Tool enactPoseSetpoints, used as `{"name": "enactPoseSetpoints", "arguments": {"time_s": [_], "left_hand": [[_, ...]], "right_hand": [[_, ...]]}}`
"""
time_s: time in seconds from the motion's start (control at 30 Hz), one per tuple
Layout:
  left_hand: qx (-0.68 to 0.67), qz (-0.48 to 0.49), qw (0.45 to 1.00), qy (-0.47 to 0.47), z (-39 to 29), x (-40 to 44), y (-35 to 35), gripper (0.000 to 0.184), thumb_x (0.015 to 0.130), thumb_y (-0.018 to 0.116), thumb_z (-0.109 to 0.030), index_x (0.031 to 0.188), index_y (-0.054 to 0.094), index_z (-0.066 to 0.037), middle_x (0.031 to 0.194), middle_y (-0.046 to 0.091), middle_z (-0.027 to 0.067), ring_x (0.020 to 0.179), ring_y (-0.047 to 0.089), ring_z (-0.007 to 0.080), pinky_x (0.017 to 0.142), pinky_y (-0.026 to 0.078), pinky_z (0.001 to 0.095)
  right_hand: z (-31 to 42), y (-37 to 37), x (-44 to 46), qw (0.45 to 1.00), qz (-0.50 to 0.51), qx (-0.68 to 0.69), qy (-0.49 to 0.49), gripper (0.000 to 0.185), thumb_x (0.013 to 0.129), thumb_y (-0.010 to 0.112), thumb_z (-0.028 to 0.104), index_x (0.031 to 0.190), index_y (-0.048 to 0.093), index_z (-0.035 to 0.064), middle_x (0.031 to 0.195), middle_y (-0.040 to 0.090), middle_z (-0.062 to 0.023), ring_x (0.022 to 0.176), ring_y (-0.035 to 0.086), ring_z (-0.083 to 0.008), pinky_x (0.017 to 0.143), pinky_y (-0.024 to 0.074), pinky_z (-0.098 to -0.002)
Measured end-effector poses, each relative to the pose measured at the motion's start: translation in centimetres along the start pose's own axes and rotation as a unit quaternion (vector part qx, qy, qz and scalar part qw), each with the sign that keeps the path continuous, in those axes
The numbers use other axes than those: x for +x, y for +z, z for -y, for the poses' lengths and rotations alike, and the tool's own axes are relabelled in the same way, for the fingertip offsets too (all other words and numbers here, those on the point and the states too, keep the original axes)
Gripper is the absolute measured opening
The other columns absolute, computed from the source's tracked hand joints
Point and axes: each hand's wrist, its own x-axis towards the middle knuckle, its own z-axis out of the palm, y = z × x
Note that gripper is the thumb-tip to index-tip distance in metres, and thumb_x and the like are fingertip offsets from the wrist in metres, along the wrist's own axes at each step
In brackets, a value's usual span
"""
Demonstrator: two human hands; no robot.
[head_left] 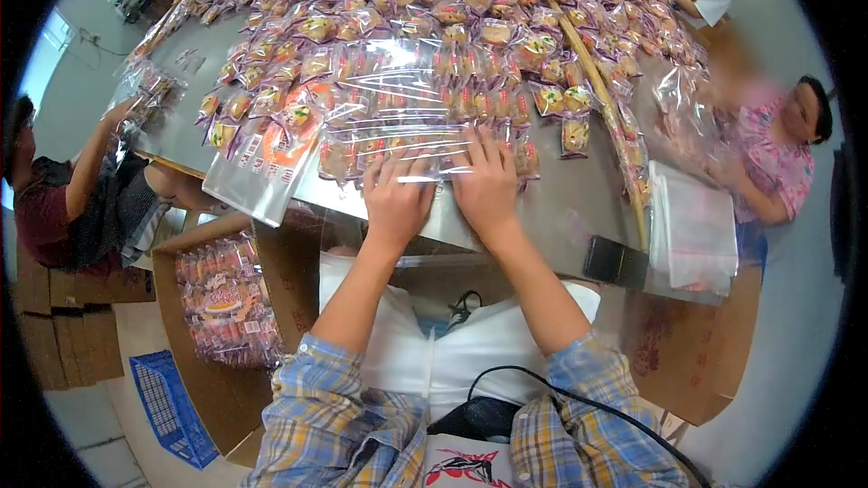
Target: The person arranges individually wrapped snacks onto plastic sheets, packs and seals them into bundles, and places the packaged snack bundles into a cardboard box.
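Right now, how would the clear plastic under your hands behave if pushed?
The plastic would probably crumple, since it looks thin and wrinkled. Its glossy shine hints that it may be slippery. The small packets showing through it look separate, so they might shift.

Both hands [398,194] [485,179] flat, forearms extended forward.
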Motion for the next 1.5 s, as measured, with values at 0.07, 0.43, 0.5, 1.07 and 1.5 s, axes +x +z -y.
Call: {"name": "enactPoseSetpoints", "arguments": {"time_s": [0.07,0.43,0.5,1.07,1.5], "left_hand": [[0.001,0.006,1.000,0.002,0.0,0.2,-0.2,0.044,0.084,0.076,-0.022,0.126,0.071,-0.010,0.122,0.073,0.0052,0.121,0.065,0.0226,0.109,0.039,0.0442],[-0.106,0.057,0.987,0.110,-1.0,-4.8,-1.1,0.036,0.084,0.072,-0.011,0.120,0.067,-0.010,0.126,0.064,0.0135,0.120,0.060,0.0325,0.105,0.044,0.0517],[-0.150,0.139,0.974,0.102,-1.7,-4.3,-1.3,0.032,0.084,0.072,-0.011,0.116,0.068,-0.010,0.119,0.067,0.0100,0.113,0.062,0.0302,0.098,0.047,0.0472],[-0.205,0.078,0.968,-0.120,-5.0,-0.7,0.4,0.027,0.090,0.076,-0.024,0.109,0.069,-0.006,0.063,0.065,0.0105,0.054,0.067,0.0299,0.053,0.053,0.0398],[-0.198,0.037,0.970,-0.135,-4.3,-2.1,2.2,0.067,0.085,0.071,-0.012,0.149,0.052,-0.008,0.064,0.068,0.0067,0.053,0.068,0.0269,0.053,0.055,0.0404]], "right_hand": [[-0.3,0.6,0.0,1.000,-0.015,0.021,-0.014,0.041,0.089,0.066,0.017,0.129,0.068,0.0076,0.144,0.062,-0.0143,0.137,0.054,-0.0347,0.112,0.0404,-0.0513],[0.5,-6.0,-10.0,0.979,0.118,0.149,-0.069,0.049,0.088,0.075,0.024,0.132,0.064,0.0051,0.142,0.061,-0.0130,0.135,0.053,-0.0332,0.113,0.0418,-0.0474],[-0.9,-6.0,-11.2,0.980,0.123,0.143,-0.060,0.050,0.085,0.078,0.025,0.130,0.066,0.0065,0.139,0.063,-0.0107,0.130,0.056,-0.0309,0.108,0.0447,-0.0451],[-2.3,-5.5,-11.8,0.961,0.042,0.273,0.033,0.009,0.083,0.081,0.014,0.087,0.075,0.0091,0.080,0.062,-0.0061,0.079,0.060,-0.0282,0.073,0.0470,-0.0405],[-1.4,-5.5,-12.0,0.978,0.033,0.204,0.026,0.012,0.081,0.083,0.015,0.085,0.072,0.0104,0.079,0.062,-0.0044,0.079,0.060,-0.0260,0.075,0.0451,-0.0389]]}}
